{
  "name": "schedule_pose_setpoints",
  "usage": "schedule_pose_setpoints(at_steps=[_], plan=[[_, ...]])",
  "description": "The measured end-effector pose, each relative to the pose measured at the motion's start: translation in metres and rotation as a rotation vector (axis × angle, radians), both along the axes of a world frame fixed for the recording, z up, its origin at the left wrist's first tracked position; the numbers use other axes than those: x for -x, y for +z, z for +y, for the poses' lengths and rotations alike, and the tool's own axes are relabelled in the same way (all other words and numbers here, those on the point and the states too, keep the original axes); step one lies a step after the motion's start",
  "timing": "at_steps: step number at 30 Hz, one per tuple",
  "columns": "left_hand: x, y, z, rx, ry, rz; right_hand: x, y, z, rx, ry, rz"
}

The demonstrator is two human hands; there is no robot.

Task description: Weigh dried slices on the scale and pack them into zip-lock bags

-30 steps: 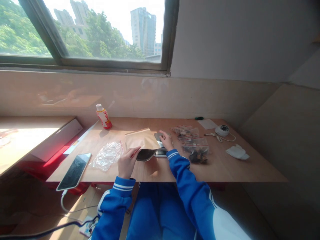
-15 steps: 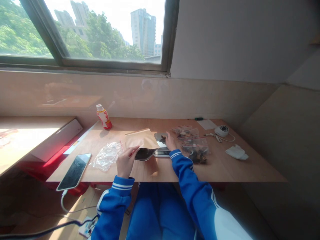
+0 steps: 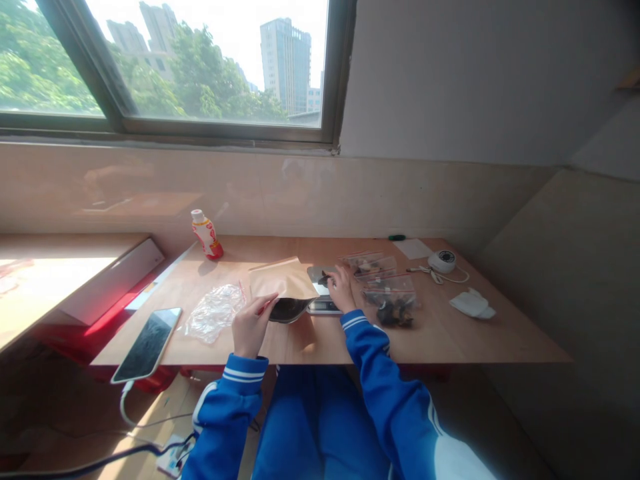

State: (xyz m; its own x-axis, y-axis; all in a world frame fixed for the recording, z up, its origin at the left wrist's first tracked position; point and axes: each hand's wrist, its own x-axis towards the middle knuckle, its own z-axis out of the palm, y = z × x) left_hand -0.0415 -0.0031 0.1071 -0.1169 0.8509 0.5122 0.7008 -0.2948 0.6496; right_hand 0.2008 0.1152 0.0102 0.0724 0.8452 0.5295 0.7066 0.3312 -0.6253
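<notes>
Left hand (image 3: 251, 325) in narrow pinch on kraft pouch (image 3: 278, 281), black-lined mouth held open, pouch lying on tabletop just beside digital scale (image 3: 324, 307). Right hand (image 3: 341, 289) pinching dark dried piece (image 3: 326, 278) above scale plate. Step: transfer of pieces into pouch; next move needs mouth kept open.

In the lower middle of the frame, the left hand (image 3: 247, 327) pinches the dark open mouth of a kraft paper pouch (image 3: 280, 280) on a wooden table (image 3: 475, 340). The right hand (image 3: 341, 289) sits over a digital kitchen scale (image 3: 324, 307), touching or just beside dark dried pieces (image 3: 326, 278). Zip bags (image 3: 389, 300) lie to its right; crumpled plastic film (image 3: 215, 312) lies left of the pouch.
</notes>
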Motion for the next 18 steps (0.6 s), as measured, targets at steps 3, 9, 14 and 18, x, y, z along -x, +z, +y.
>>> schedule_pose_setpoints(at_steps=[3, 9, 14, 18], plan=[[0.0, 0.001, -0.001, 0.0, 0.012, 0.012, 0.009, 0.001, -0.007, 0.041, -0.016, -0.142], [0.003, 0.001, -0.001, -0.004, 0.003, -0.029, 0.015, 0.01, -0.006, 0.053, -0.089, -0.165], [0.003, 0.002, -0.001, -0.008, 0.017, -0.03, 0.016, 0.018, -0.009, -0.026, -0.109, -0.175], [0.002, 0.002, -0.002, -0.01, 0.01, -0.038, 0.023, 0.024, -0.017, -0.056, -0.013, -0.226]])
